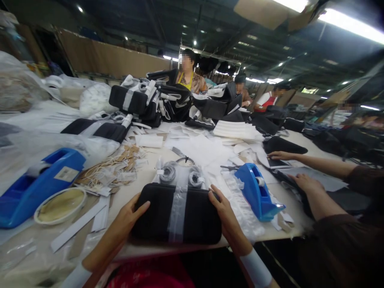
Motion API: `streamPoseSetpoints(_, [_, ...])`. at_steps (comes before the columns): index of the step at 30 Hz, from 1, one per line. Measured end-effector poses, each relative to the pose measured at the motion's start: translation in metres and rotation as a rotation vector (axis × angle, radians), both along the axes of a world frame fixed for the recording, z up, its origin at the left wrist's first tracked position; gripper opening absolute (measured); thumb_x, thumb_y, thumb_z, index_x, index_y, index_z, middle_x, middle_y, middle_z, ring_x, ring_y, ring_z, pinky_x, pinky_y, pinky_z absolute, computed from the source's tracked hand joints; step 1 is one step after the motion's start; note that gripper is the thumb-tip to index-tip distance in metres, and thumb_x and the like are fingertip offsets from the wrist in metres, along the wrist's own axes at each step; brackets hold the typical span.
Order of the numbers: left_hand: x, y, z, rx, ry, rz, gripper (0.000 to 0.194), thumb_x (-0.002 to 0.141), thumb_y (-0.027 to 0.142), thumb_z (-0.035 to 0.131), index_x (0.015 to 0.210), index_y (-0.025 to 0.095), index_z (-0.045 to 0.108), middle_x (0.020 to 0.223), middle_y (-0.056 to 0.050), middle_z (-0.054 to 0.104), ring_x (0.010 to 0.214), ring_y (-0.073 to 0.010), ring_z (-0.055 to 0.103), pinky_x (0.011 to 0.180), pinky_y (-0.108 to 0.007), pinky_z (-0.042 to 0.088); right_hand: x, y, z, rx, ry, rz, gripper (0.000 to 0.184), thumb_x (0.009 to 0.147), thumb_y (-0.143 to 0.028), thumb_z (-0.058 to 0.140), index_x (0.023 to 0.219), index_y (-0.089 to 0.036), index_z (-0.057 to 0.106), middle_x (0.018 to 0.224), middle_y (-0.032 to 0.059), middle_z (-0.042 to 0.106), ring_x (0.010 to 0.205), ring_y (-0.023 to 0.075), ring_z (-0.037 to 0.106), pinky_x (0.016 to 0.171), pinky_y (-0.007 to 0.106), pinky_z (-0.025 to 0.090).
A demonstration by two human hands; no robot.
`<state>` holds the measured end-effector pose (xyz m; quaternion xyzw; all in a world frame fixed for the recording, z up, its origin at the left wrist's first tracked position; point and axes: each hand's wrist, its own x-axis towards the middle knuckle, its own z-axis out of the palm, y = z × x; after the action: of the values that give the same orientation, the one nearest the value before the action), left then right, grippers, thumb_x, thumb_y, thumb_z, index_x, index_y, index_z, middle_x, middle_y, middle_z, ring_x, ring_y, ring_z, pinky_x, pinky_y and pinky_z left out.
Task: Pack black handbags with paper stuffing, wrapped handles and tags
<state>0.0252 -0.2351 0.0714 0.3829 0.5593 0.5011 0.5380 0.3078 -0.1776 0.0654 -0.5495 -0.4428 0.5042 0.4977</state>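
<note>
A black padded bag [153, 214] stands tilted at the table's front edge, a clear plastic strip [179, 208] running down its middle. My left hand [135, 210] grips its left end, thumb on the front face. On the opposite end, my right hand [221, 204] holds the upper right corner, with the fingers along the edge. Behind the bag's top edge sit two coiled, plastic-wrapped grey straps [168, 173], one towards each side. Just beyond them lies a dark looped piece [185, 160] on the white paper.
Blue tape dispensers stand left [57, 180] and right [258, 192]. A round tub [60, 206] and cardboard scraps [120, 164] lie left. Black bags [129, 100] are piled at the back. A co-worker's hands [306, 182] work on black pieces at right; other people stand beyond.
</note>
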Motion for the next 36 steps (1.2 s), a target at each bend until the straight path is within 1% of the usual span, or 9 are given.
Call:
streamPoseSetpoints(5, [-0.027,-0.019,-0.015,-0.018,0.165,0.163,0.071,0.071,0.057,0.070,0.130,0.020,0.054,0.136,-0.008,0.058,0.131,-0.0322,0.047,0.113,-0.045,0.037,-0.028,0.011,0.007,0.023,-0.020,0.136,0.061,0.078,-0.047,0.069,0.130,-0.018,0.059,0.139,0.0103,0.055,0.130,0.0264,0.048,0.113,0.041,0.031])
streamPoseSetpoints(9, [-0.055,-0.029,-0.025,-0.100,0.385,0.199,0.073,0.073,0.065,0.062,0.133,0.024,0.050,0.143,-0.009,0.051,0.138,-0.0356,0.037,0.115,-0.053,0.032,-0.038,0.016,0.006,0.025,-0.063,0.222,0.063,0.078,-0.042,0.068,0.134,-0.017,0.055,0.141,0.0111,0.053,0.131,0.0260,0.047,0.114,0.041,0.030])
streamPoseSetpoints(11, [-0.061,-0.023,-0.014,-0.095,0.578,0.204,0.081,0.076,0.064,0.058,0.142,0.021,0.038,0.145,-0.014,0.045,0.135,-0.0391,0.039,0.112,-0.060,0.032,-0.036,0.012,0.007,0.024,-0.104,0.237,0.063,0.077,-0.039,0.069,0.135,-0.017,0.053,0.140,0.0104,0.053,0.131,0.0257,0.047,0.114,0.041,0.032])
streamPoseSetpoints(13, [-0.054,-0.006,0.009,0.102,0.880,0.184,0.078,0.080,0.059,0.053,0.143,0.016,0.036,0.145,-0.017,0.043,0.134,-0.0402,0.040,0.113,-0.063,0.029,-0.033,0.003,0.008,0.016,-0.128,0.247,0.061,0.078,-0.035,0.067,0.135,-0.018,0.052,0.137,0.0094,0.056,0.127,0.0249,0.051,0.111,0.040,0.036])
streamPoseSetpoints(16, [-0.019,0.038,0.048,0.533,1.195,-0.067,0.049,0.090,0.039,0.043,0.135,0.020,0.047,0.140,-0.011,0.048,0.135,-0.0319,0.040,0.117,-0.055,0.026,-0.027,-0.012,0.011,-0.007,-0.123,0.252,0.057,0.080,-0.031,0.063,0.135,-0.020,0.050,0.131,0.0079,0.059,0.120,0.0243,0.056,0.106,0.039,0.042])
streamPoseSetpoints(20, [0.046,0.109,0.073,0.732,1.154,-0.628,0.044,0.092,0.013,0.031,0.130,0.021,0.051,0.137,-0.008,0.054,0.130,-0.0200,0.046,0.115,-0.042,0.035,-0.023,-0.025,0.012,-0.058,-0.117,0.233,0.057,0.080,-0.027,0.061,0.135,-0.023,0.049,0.136,0.0073,0.055,0.125,0.0256,0.051,0.109,0.041,0.039])
streamPoseSetpoints(25, [0.090,0.158,0.062,0.758,1.136,-1.039,0.040,0.089,0.008,0.034,0.119,0.020,0.057,0.120,-0.004,0.066,0.116,-0.0178,0.057,0.111,-0.036,0.039,-0.018,-0.033,0.008,-0.043,-0.159,0.279,0.068,0.077,-0.021,0.060,0.142,-0.023,0.041,0.143,0.0083,0.046,0.133,0.0251,0.040,0.115,0.040,0.031])
streamPoseSetpoints(31, [0.087,0.172,0.032,0.767,1.161,-1.157,0.033,0.097,0.017,0.032,0.120,0.022,0.054,0.117,0.001,0.067,0.112,-0.0138,0.059,0.117,-0.032,0.023,-0.008,-0.026,-0.002,-0.218,0.053,0.194,0.074,0.070,-0.019,0.061,0.141,-0.017,0.040,0.131,0.0110,0.050,0.119,0.0228,0.050,0.103,0.037,0.044])
streamPoseSetpoints(36, [0.086,0.176,0.026,0.752,1.152,-1.287,0.037,0.098,0.026,0.037,0.133,0.027,0.045,0.130,0.002,0.061,0.124,-0.0156,0.051,0.118,-0.034,0.014,-0.002,-0.012,-0.006,-0.447,0.289,0.209,0.097,0.064,-0.022,0.070,0.150,-0.018,0.025,0.125,0.0095,0.050,0.106,0.0208,0.056,0.096,0.037,0.048])
